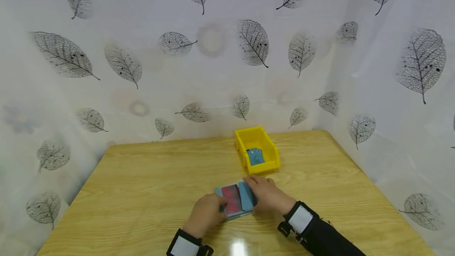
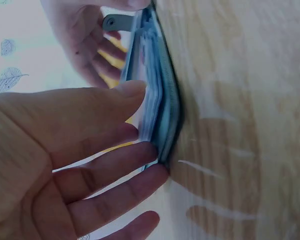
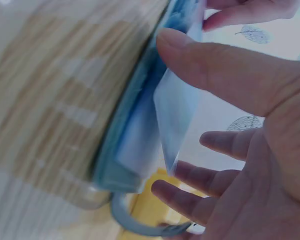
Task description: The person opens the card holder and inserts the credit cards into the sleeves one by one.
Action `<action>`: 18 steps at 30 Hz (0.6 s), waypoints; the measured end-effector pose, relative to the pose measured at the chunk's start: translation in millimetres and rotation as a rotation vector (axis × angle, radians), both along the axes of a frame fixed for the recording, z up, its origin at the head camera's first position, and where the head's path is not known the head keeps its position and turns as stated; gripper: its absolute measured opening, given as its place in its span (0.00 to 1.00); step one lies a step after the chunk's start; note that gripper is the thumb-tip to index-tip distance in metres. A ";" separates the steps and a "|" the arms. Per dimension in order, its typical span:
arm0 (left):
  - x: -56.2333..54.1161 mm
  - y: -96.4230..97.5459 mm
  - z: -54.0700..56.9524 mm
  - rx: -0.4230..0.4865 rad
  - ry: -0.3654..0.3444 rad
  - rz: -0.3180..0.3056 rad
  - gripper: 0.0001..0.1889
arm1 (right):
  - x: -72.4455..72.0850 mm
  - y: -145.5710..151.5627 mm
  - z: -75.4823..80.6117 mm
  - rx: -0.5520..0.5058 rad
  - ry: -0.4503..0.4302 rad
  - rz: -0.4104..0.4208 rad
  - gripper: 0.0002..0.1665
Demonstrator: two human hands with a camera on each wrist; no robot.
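A teal card holder (image 1: 234, 215) lies spread on the table, clear sleeves inside and a strap with a snap (image 2: 115, 22) at its edge. A red card (image 1: 231, 199) shows in its left half, a pale blue leaf (image 1: 245, 196) in its right. My left hand (image 1: 207, 210) grips the left edge, thumb over the stacked sleeves and fingers at the cover's rim. At the right side, my right hand (image 1: 266, 193) holds the holder; its thumb lies on a lifted clear leaf (image 3: 177, 110), and the other fingers spread past the far edge.
Behind the holder stands a yellow bin (image 1: 271, 155) with blue cards (image 1: 255, 156) in it. The wooden table (image 1: 153, 181) meets a white leaf-patterned curtain (image 1: 220, 70) at the back and sides. Each wrist wears a black band.
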State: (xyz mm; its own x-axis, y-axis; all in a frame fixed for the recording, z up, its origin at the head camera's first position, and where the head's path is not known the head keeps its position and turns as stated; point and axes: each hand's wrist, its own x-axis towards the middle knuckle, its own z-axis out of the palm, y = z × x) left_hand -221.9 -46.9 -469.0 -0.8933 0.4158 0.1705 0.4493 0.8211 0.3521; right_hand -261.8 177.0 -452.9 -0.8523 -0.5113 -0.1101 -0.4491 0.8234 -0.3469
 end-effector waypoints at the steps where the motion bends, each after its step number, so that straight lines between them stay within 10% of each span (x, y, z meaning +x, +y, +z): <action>1: 0.4 1.6 -0.3 -0.007 0.011 0.010 0.12 | 0.6 -0.6 1.7 -0.001 -0.007 -0.004 0.57; 18: -6.0 5.0 -1.8 -0.043 -0.006 0.022 0.17 | 14.4 -22.7 14.1 -0.220 0.022 0.084 0.43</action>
